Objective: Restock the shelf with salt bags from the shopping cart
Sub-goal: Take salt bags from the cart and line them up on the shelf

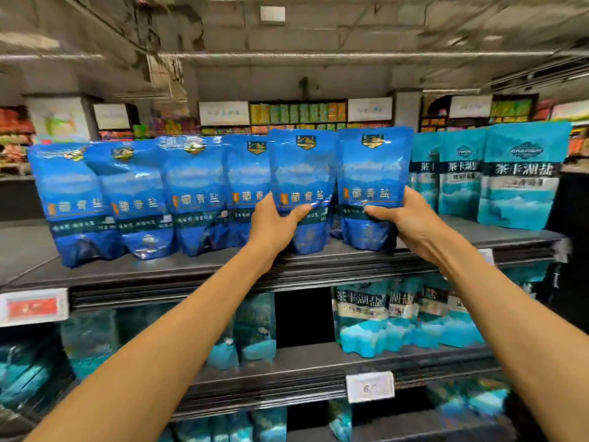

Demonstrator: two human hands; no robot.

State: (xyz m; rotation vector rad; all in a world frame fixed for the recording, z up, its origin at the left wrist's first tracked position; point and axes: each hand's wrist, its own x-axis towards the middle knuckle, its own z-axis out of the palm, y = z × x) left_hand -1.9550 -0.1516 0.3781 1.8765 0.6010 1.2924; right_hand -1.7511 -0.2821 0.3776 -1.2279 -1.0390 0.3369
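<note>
One head-worn wide-angle camera faces the top shelf [223,266] straight on at arm's reach, both forearms stretching forward from the bottom corners; lower shelves below.

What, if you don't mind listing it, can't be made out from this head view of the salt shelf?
- Shopping cart: outside the head view, so not seen.
- Price on the white shelf label: blurred, only a "6" reads.
- Red price tag: print smeared by blur.
- Small text under the big characters on the blue bags held by the left hand and right hand: too small, partly covered by fingers.
- Lower-shelf teal bags: blurred, labels unreadable.
</note>
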